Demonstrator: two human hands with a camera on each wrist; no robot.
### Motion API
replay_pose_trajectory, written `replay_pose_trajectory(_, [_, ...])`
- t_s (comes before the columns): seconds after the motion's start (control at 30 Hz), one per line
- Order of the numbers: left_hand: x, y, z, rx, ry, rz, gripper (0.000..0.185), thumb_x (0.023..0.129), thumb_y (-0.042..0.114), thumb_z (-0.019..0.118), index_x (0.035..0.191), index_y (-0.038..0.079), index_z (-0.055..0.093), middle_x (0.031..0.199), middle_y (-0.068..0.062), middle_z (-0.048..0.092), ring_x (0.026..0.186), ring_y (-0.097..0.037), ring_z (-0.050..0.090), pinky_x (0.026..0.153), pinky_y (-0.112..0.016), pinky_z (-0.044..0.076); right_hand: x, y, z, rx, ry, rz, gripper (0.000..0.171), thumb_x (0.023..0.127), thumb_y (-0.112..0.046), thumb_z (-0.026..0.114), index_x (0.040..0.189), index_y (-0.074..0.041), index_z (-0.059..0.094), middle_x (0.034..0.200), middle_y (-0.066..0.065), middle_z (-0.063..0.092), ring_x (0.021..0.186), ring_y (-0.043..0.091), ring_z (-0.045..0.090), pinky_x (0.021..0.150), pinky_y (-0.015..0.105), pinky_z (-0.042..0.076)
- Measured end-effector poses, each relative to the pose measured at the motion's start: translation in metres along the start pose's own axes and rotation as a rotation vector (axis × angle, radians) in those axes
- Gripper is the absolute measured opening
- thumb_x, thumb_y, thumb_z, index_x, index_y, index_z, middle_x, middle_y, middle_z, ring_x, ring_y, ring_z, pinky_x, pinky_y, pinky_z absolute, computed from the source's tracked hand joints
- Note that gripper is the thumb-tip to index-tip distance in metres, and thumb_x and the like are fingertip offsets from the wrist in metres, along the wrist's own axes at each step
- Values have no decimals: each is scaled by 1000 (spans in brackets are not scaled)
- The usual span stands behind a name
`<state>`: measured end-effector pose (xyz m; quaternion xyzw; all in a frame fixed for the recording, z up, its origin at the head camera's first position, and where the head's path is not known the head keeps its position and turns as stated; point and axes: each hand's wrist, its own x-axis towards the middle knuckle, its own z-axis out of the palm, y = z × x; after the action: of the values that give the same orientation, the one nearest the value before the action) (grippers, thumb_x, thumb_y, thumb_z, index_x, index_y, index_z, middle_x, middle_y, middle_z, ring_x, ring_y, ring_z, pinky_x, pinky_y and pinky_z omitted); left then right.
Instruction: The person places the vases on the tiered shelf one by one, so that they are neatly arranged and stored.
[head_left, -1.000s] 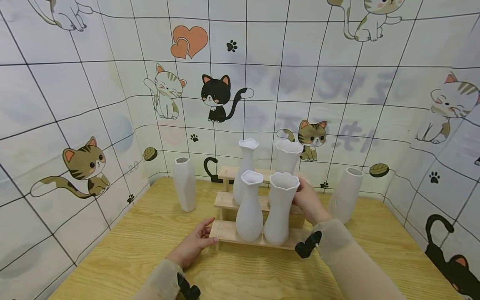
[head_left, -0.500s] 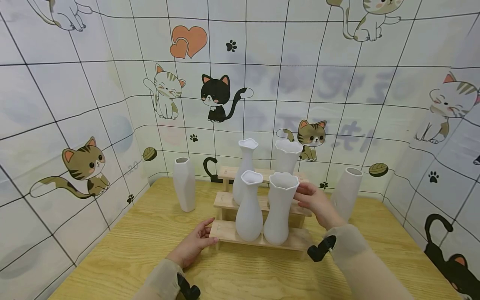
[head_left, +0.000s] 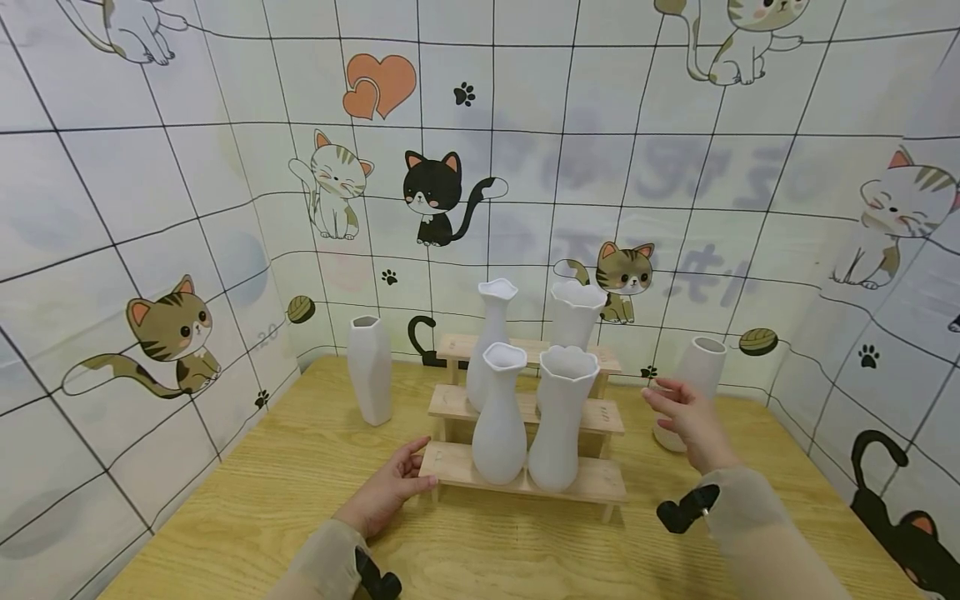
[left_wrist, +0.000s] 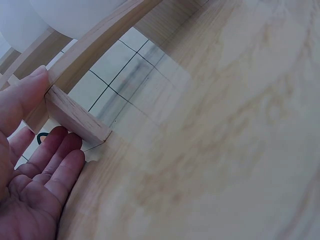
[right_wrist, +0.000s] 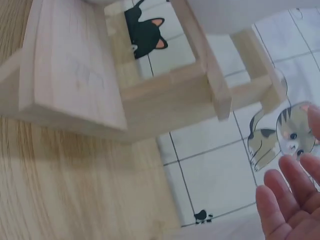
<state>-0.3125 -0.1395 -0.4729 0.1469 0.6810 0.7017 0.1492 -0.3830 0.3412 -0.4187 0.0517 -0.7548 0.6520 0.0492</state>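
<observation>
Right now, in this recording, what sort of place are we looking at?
Probably a staged filming corner: a cat-print backdrop lines the back and both sides of a wood-grained table, and four white vases stand on a tiered wooden rack.

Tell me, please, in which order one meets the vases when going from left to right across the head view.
Angular vase, narrow-necked front vase, wide-mouthed front vase, round-mouthed vase, partly hidden behind the right hand. I leave out the two rear vases: they overlap the front ones.
</observation>
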Motion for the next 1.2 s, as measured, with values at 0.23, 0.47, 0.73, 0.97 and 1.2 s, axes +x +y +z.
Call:
replay_pose_trajectory(0.23, [-3, 7, 3, -8, -3, -4, 76, 79, 16, 63, 137, 8, 14, 119, -15, 39, 103, -24, 42, 86, -37, 33, -23, -23, 10, -44, 390, 99, 72, 73, -39, 64, 130, -8, 33, 117, 9, 42, 100, 20, 42, 75, 39, 41])
replay_pose_trajectory(0.47, [-3, 5, 3, -14, -3, -6, 76, 79, 16, 63, 137, 9, 14, 119, -14, 38, 102, -25, 42, 86, -38, 32, -37, -43, 24, 1, 617, 223, 77, 70, -45, 64, 133, -15, 30, 121, 7, 37, 109, 23, 37, 89, 38, 32])
replay_pose_trajectory(0.73, [-3, 6, 3, -2, 4, -7, 77, 78, 17, 63, 137, 9, 14, 118, -15, 39, 101, -25, 42, 85, -38, 32, -29, -29, 27, -19, 790, 217, 82, 66, -47, 67, 132, -14, 31, 126, 8, 32, 113, 23, 31, 89, 44, 29])
replay_pose_trajectory(0.97, [4, -10, -4, 5, 8, -3, 78, 78, 19, 64, 137, 11, 14, 119, -13, 38, 102, -24, 42, 85, -38, 32, -28, -20, 28, 44, 757, 287, 97, 63, -48, 69, 137, -22, 13, 139, 6, 7, 125, 26, 7, 93, 50, 19])
replay_pose_trajectory(1.2, [9, -19, -7, 18, 9, 12, 76, 79, 21, 63, 137, 15, 14, 120, -13, 37, 103, -24, 41, 86, -37, 32, -21, -15, 23, -7, 722, 318, 105, 61, -50, 69, 138, -19, 6, 140, 12, 4, 124, 30, 5, 94, 50, 16])
